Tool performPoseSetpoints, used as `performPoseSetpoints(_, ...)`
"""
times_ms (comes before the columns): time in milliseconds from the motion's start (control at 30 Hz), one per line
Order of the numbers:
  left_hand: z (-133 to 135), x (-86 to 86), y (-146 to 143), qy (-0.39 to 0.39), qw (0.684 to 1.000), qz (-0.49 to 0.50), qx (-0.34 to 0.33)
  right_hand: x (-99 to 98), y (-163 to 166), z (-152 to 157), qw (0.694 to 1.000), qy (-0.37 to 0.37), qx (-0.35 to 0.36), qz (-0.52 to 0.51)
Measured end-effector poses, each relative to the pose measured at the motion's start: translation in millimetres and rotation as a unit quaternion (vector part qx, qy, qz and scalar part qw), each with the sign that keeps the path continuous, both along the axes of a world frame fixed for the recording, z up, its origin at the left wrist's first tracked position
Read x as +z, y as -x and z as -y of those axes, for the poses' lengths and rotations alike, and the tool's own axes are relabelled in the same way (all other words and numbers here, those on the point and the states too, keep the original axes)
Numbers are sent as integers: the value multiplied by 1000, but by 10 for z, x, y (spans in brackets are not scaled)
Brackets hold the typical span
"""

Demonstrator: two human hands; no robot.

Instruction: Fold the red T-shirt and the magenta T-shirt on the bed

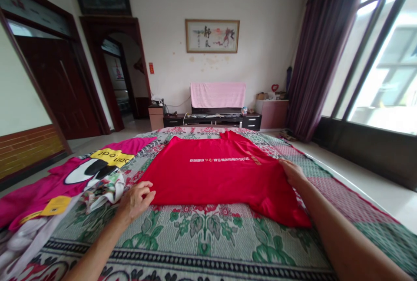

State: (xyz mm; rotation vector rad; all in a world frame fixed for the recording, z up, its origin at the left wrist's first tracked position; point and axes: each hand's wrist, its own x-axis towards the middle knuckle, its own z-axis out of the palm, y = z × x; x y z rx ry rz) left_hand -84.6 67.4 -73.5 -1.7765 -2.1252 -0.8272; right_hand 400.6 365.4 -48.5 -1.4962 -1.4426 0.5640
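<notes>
A red T-shirt (208, 181) lies spread sideways on the patterned bedspread, its hem to the left and its neck end to the right. A line of pale and gold lettering runs across it, upside down to me. My left hand (137, 200) is at the near hem corner, its fingers curled and pinching the edge. At the neck end, my right hand (293, 173) grips the fabric with thumb and fingers; part of its fingertips is hidden. One sleeve points toward me on the right, the other lies at the far side.
The floral bedspread (205, 237) covers the surface beneath. To the left lie a magenta garment (74, 172) with a cartoon print and a crumpled floral cloth (106, 192). Beyond stand a low black cabinet (250, 122) and a television under a pink towel (218, 95).
</notes>
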Motion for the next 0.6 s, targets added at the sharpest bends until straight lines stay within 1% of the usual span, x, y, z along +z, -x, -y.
performPoseSetpoints(33, 1, 0, -3, 0, 1000, 1, -1, -8, -7, 5, 1000, 10, -20, 17)
performPoseSetpoints(100, 4, 6, -17, -1, 1000, 3, 0, -18, -22, 19, 994, 20, -51, 91)
performPoseSetpoints(200, 13, 28, -54, 4, 1000, 12, 8, -15, -46, 44, 967, -1, -53, 248)
performPoseSetpoints(267, 22, 47, -83, 5, 1000, 18, 14, 12, -51, 70, 948, -11, -40, 317)
performPoseSetpoints(367, 39, 69, -120, 1, 1000, 16, 13, 117, 6, 132, 927, -14, -29, 374)
performPoseSetpoints(433, 46, 76, -130, 2, 1000, 12, 4, 212, 115, 196, 923, -42, -21, 381)
performPoseSetpoints(500, 50, 75, -129, 6, 1000, 13, -3, 287, 275, 286, 922, -93, 23, 376)
performPoseSetpoints(600, 50, 69, -124, 7, 1000, 20, -8, 297, 534, 484, 904, -146, 159, 370)
